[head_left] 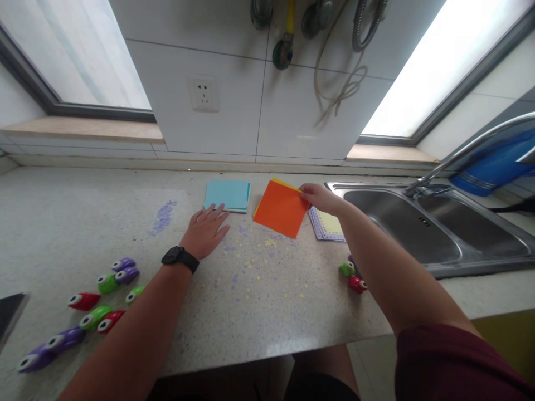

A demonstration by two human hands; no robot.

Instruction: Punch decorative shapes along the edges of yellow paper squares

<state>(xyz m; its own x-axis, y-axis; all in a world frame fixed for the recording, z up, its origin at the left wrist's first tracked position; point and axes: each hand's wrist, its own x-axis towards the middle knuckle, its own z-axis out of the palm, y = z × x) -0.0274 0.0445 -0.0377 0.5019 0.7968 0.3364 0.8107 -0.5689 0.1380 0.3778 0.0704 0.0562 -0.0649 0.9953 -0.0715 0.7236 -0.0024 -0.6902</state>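
My right hand (320, 197) pinches the upper right corner of an orange sheet of paper (282, 210), with a yellow sheet (284, 182) peeking out behind its top edge. To the left, a stack of light blue paper (227, 194) lies on the counter. My left hand (207, 228) is spread flat with its fingertips at the lower edge of that stack. Partly covered by my right forearm, a pile of pale yellow cards with purple patterned borders (328, 225) lies to the right. Small purple and yellow paper bits (251, 262) are scattered between my arms.
Several red, green and purple craft punches with eye shapes (107, 284) lie at the left. A few more punches (357, 284) sit by my right forearm. A steel double sink (384, 223) with a faucet (472, 147) takes up the right. A dark flat object (10, 314) is at the left edge.
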